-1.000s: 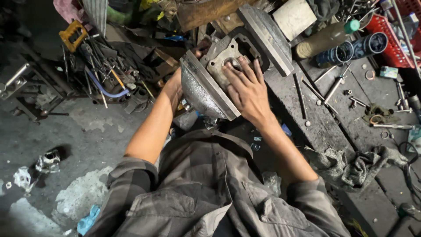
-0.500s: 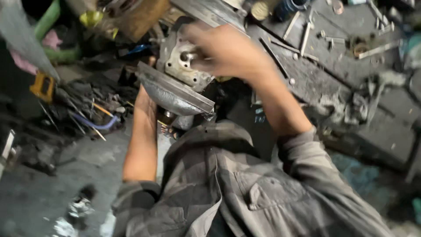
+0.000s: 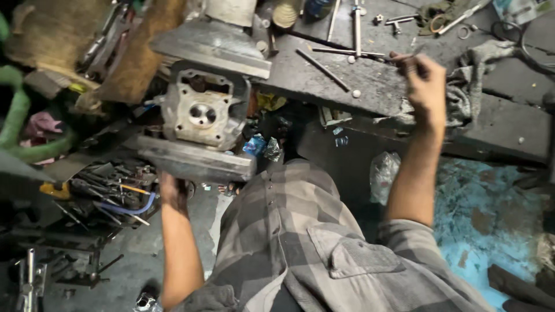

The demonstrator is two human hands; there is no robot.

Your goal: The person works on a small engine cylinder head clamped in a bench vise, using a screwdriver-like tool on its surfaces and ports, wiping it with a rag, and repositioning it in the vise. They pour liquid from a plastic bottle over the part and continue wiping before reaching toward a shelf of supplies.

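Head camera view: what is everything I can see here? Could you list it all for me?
Engine part: one, grey metal, clamped between the vise jaws, left of centre.
Vise: one, grey steel, at the bench's edge.
Workbench: one, dark and grimy, upper right.
Rods: several, thin metal, lying on the bench.
Rag: one, grey, on the bench beside the right hand.
Hand tools: a heap, dark with blue and yellow bits, on the floor at left.
Hose: one, green, far left.
Shirt: one, grey check, bottom centre.
Left hand: under the vise's near jaw.
Right hand: over the bench, grip on a small dark item.
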